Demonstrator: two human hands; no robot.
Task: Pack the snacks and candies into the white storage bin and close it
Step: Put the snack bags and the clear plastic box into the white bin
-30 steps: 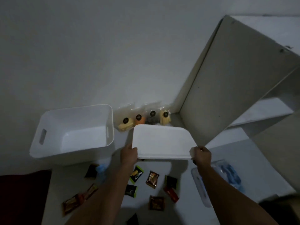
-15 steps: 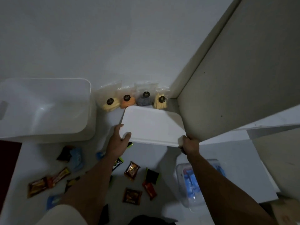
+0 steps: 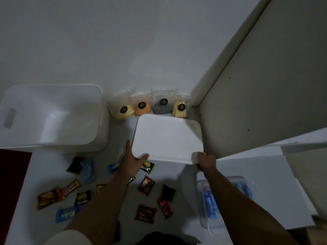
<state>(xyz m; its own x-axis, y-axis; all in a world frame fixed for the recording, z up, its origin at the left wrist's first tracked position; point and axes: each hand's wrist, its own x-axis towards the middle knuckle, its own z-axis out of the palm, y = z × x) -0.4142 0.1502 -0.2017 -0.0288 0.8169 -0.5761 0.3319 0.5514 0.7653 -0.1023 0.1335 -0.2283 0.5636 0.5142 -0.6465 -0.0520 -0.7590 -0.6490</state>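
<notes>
The white storage bin (image 3: pixel 53 117) stands open and looks empty at the left. I hold its flat white lid (image 3: pixel 167 138) low over the floor, near the wall corner. My left hand (image 3: pixel 134 160) grips the lid's near left corner, my right hand (image 3: pixel 205 160) its near right corner. Several clear snack bags (image 3: pixel 146 106) with black round labels lean against the wall behind the lid. Several candy wrappers (image 3: pixel 146 185) in brown, black, blue and red lie scattered on the white floor below the lid and around my left forearm.
A tall white panel (image 3: pixel 265 85) rises at the right, close to the lid's right edge. A clear plastic container with blue contents (image 3: pixel 207 200) sits under my right forearm. A dark red surface (image 3: pixel 12 183) borders the floor at the left.
The lid has come down and moved a little right toward the corner, both hands still on it. The view has tilted down and shows more wrappers.
</notes>
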